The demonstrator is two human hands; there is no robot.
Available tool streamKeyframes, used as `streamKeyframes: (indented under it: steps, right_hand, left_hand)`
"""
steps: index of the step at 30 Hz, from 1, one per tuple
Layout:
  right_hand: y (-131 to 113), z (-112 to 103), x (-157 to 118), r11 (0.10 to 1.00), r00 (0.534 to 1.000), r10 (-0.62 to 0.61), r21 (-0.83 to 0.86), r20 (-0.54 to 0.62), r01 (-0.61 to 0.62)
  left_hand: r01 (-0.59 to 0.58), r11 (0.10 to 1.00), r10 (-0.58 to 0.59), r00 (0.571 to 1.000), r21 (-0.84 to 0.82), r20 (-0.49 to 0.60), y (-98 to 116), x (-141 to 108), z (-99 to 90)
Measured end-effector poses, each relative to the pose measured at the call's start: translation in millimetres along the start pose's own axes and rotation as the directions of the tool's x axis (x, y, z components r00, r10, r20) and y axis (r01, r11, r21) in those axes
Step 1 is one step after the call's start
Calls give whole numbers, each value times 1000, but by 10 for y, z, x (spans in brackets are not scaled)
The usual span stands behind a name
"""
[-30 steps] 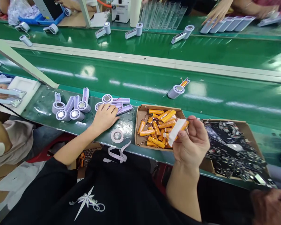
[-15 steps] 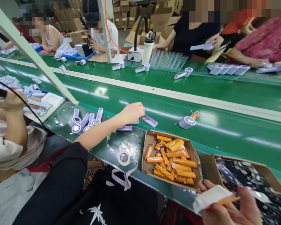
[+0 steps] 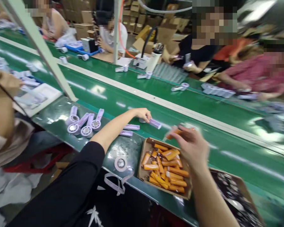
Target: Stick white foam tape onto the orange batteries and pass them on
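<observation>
My left hand (image 3: pixel 144 114) reaches over the green belt, its fingers closed on a lilac plastic part (image 3: pixel 155 123). Above the far edge of a cardboard box (image 3: pixel 142 157), my right hand (image 3: pixel 191 142) pinches an orange-wrapped piece (image 3: pixel 174 132) with something pale at its end; both are blurred. Many orange-wrapped cylinders (image 3: pixel 177 171) lie in that box. Lilac parts with round heads (image 3: pixel 86 130) rest on the near table, and two long lilac parts (image 3: pixel 132 127) lie below my left forearm. A roll of white tape (image 3: pixel 120 163) sits left of the box.
A second box (image 3: pixel 247 189) with dark pieces stands at the lower right. A slanted metal post (image 3: pixel 41 52) rises at the left. Across the green belt (image 3: pixel 104 88), several people sit by small lilac devices (image 3: pixel 180 87). Another person's arm (image 3: pixel 4 85) is at the far left.
My right hand has moved up and left from the dark-pieces box to over the belt, carrying the orange piece. My left hand has shifted slightly right. The view has turned somewhat.
</observation>
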State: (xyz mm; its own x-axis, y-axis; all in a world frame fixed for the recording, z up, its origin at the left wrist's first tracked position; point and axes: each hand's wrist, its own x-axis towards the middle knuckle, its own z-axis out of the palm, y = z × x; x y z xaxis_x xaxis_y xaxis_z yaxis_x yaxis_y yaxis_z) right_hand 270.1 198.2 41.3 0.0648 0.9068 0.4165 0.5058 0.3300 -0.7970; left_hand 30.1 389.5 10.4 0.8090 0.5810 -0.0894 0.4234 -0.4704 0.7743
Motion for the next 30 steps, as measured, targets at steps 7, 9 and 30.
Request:
streamKeyframes:
  steps: [7,9,30]
  right_hand:
    - [333,481,682,965,961,-4,-251,277,76]
    - [396,486,653,943,940,15,-317,340,100]
    - [553,513,655,757,760,275,-620,588,206]
  left_hand:
    - [105,991,-101,993,78,-60,8,247,262]
    - [160,982,-152,984,95,-93,67,295,338]
    - [402,913,-377,897,69,-231,442,445,569]
